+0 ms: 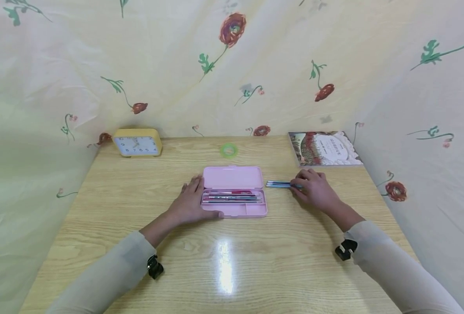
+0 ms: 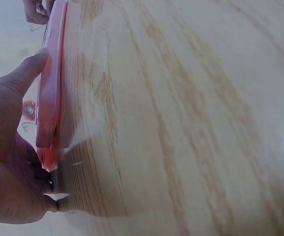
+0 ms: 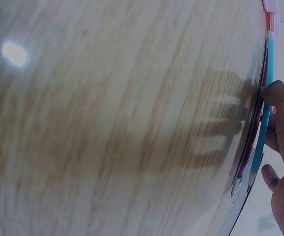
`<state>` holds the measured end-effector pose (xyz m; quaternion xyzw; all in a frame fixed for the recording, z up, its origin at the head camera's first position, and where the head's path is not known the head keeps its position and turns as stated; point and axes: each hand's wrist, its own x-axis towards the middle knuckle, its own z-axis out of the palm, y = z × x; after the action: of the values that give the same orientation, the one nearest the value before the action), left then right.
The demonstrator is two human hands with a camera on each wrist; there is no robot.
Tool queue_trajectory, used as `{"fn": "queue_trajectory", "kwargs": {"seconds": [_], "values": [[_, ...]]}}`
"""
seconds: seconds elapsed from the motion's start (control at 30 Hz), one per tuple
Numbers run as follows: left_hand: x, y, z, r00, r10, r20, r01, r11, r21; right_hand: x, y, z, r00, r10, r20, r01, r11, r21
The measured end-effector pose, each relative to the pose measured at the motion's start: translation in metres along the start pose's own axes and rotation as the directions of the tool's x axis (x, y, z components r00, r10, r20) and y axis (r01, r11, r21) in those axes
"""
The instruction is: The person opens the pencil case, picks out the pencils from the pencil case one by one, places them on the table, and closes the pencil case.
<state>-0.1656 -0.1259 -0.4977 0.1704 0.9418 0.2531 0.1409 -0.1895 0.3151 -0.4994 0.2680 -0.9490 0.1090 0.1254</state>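
Observation:
A pink pencil case lies open on the table, its lid folded back. Several pencils fill its rear compartment; the two front compartments hold nothing. My left hand is spread around the case's left end, the thumb along the front wall, also seen beside the pink wall in the left wrist view. To the right of the case, my right hand pinches a small bundle of pencils low over the table. In the right wrist view, a light blue pencil shows beside darker ones under the fingers.
A yellow clock stands at the back left of the wooden table. A green tape roll lies behind the case. At the back right is a book. Flowered cloth hangs behind and along both sides.

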Motion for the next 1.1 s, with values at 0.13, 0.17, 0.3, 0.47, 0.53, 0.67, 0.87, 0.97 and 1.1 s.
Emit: {"fn": "queue_trajectory", "kwargs": {"seconds": [0.13, 0.17, 0.3, 0.47, 0.53, 0.67, 0.87, 0.97, 1.1], "values": [[0.001, -0.001, 0.001, 1.0, -0.004, 0.002, 0.004, 1.0, -0.002, 0.0, 0.0, 0.0, 1.0, 0.001, 0.016, 0.0, 1.0, -0.014], [0.001, -0.002, 0.002, 1.0, -0.006, 0.004, 0.006, 1.0, -0.001, 0.0, 0.0, 0.0, 1.0, 0.001, 0.017, -0.001, 1.0, -0.017], [0.001, -0.001, 0.002, 1.0, -0.009, 0.008, 0.009, 1.0, -0.002, 0.0, 0.001, 0.0, 1.0, -0.005, 0.016, 0.005, 1.0, -0.027], [0.001, -0.001, 0.001, 1.0, -0.011, 0.012, 0.011, 1.0, 0.002, 0.0, 0.002, 0.001, 1.0, -0.015, 0.003, 0.015, 0.999, -0.028], [0.001, -0.001, 0.001, 1.0, -0.01, 0.011, 0.01, 1.0, 0.004, -0.001, 0.002, 0.001, 1.0, -0.021, -0.006, 0.02, 0.999, -0.026], [0.001, -0.002, 0.001, 1.0, -0.007, 0.002, 0.007, 1.0, 0.004, 0.001, 0.002, 0.001, 1.0, -0.023, -0.015, 0.023, 1.0, -0.02], [-0.001, 0.0, -0.001, 1.0, -0.007, -0.006, 0.007, 1.0, -0.001, 0.008, -0.005, -0.001, 0.999, -0.021, -0.026, 0.021, 1.0, 0.016], [-0.001, 0.0, -0.001, 1.0, -0.008, -0.004, 0.008, 1.0, 0.0, 0.015, -0.012, 0.001, 0.999, -0.03, -0.028, 0.031, 0.999, 0.043], [0.001, -0.002, 0.001, 1.0, -0.005, 0.002, 0.005, 1.0, 0.003, 0.025, -0.027, 0.004, 0.999, -0.044, -0.018, 0.045, 0.997, 0.067]]}}
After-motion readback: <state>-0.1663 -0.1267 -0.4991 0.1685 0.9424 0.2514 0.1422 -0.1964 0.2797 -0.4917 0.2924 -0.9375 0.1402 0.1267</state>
